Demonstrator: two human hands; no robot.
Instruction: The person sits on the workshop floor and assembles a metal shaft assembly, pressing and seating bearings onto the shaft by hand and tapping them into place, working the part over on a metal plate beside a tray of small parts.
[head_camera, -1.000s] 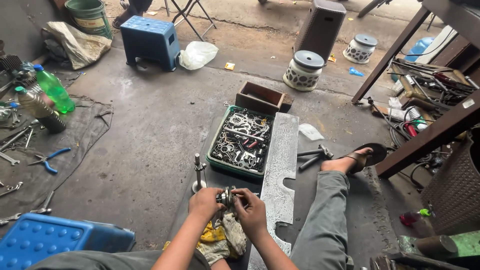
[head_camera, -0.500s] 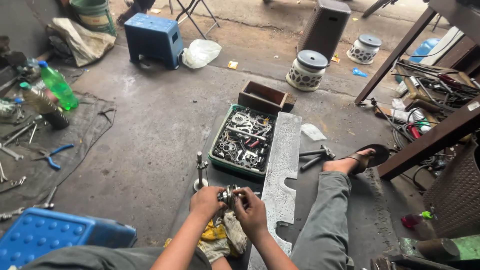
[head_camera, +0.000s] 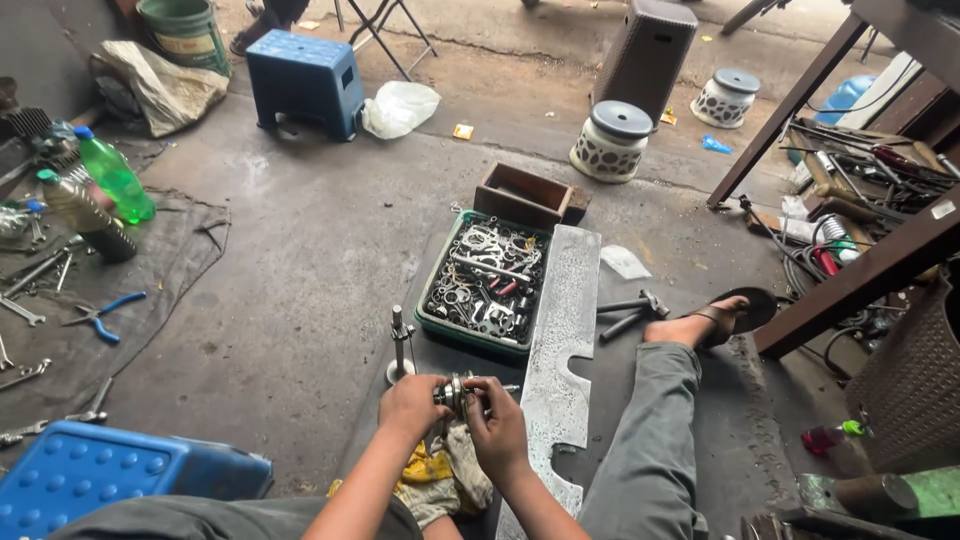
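Fingers of both hands clamped on a small metal part (head_camera: 455, 393), left hand (head_camera: 411, 405) and right hand (head_camera: 499, 428) together over a rag (head_camera: 445, 475), green tray of metal bits (head_camera: 487, 288) just ahead.

Small silver-grey metal part (head_camera: 455, 392) in hand, over a yellow-and-white cloth rag (head_camera: 440, 475). Green plastic tray (head_camera: 430, 318) of silver and red-tipped bits. Dull grey steel plate (head_camera: 558, 330). Blue plastic stool (head_camera: 305, 80), blue studded plastic crate (head_camera: 90, 470). White spotted round stool with grey lid (head_camera: 612, 140). Bright green plastic bottle (head_camera: 112, 175). Blue-handled pliers (head_camera: 105, 315).
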